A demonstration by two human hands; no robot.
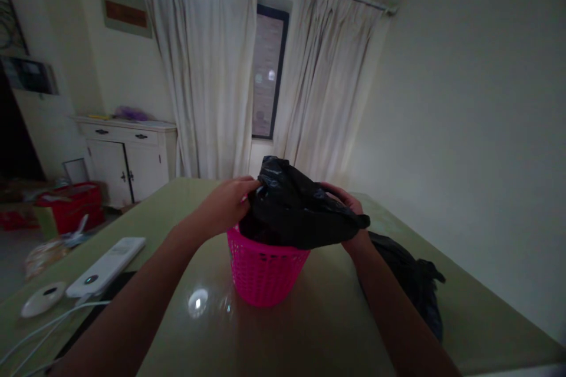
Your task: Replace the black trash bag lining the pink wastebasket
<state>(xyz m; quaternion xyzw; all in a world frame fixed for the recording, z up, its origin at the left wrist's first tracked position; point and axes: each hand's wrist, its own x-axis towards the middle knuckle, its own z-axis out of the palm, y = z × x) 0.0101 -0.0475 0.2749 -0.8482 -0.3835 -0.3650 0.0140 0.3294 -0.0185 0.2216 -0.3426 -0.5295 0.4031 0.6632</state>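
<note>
A pink plastic basket [269, 274] with a perforated wall stands upright on the green table. Over its top lies a black plastic bag [300, 206], crumpled, partly down inside the rim and bulging out to the right. My left hand [230, 205] pinches the bag's edge at the basket's left rim, thumb and fingers closed. On the other side, my right hand [349, 212] grips the bag to the right of the basket; the bag hides part of its fingers. How far the bag reaches into the basket is hidden.
Another black plastic bag [407, 274] lies behind my right forearm. At the left are a white power strip [106, 268], a round white device [43, 299] and white cables [48, 324]. Beyond the table stand a white cabinet [145, 159] and red boxes [73, 206].
</note>
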